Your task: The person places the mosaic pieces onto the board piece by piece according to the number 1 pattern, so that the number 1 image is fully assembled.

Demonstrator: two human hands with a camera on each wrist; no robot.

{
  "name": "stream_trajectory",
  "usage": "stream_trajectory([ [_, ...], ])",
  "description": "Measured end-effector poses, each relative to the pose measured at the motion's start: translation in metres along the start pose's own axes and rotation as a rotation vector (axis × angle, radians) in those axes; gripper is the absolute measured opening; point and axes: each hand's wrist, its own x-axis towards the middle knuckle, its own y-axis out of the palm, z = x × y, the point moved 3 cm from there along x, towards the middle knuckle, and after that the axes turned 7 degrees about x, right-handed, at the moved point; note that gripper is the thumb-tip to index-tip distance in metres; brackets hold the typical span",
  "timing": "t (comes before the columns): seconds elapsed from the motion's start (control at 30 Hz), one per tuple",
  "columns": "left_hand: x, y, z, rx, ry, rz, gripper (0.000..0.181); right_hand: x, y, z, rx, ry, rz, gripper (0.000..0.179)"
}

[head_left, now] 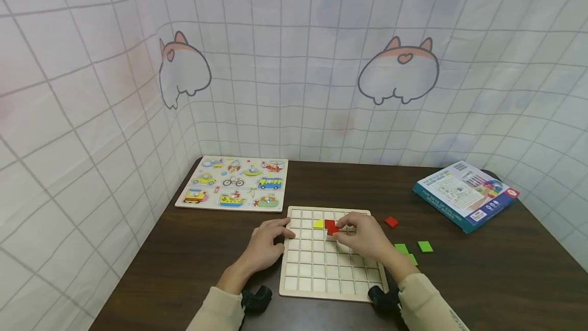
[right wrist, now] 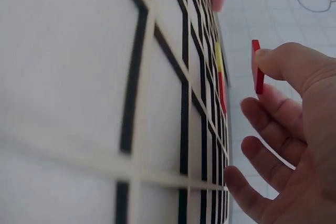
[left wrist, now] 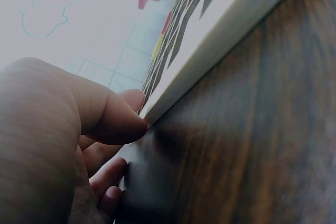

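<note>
A pale wooden grid board [head_left: 304,284] lies on the dark table. My left hand [head_left: 265,244] rests at its left edge, fingertips on the rim; in the left wrist view the thumb [left wrist: 118,121] touches the board's side. Between thumb and fingertip, my right hand [head_left: 363,235] pinches a thin red square tile [right wrist: 257,69], tilted and raised above the grid. Its other fingers are loosely bent. In an upper row of the board, a yellow tile [head_left: 318,224] sits beside another red tile [head_left: 329,224], which the held one partly overlaps in the head view.
Right of the board lie a loose red tile [head_left: 391,221] and several green tiles [head_left: 425,246], some partly behind the right forearm. A picture puzzle board [head_left: 248,182] lies at the back left. A blue-edged box [head_left: 466,195] lies at the back right, near the grid-patterned curtain [head_left: 294,65].
</note>
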Motion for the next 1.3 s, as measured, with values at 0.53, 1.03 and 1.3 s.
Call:
stream_trajectory([
  [0.53,0.0018,0.0010,-0.0012,0.015,-0.008,0.008,0.035,0.0069,0.0088,-0.0038,-0.111,-0.063,0.006,0.012],
  [1.03,-0.0001,0.0008,-0.0015,-0.009,-0.011,0.008,0.034,0.0080,0.0085,-0.0043,-0.156,-0.026,0.042,0.011],
  [1.3,-0.0010,0.0008,-0.0005,-0.006,-0.013,0.007,0.034,0.0073,0.0092,-0.0038,-0.144,-0.037,0.052,0.011],
])
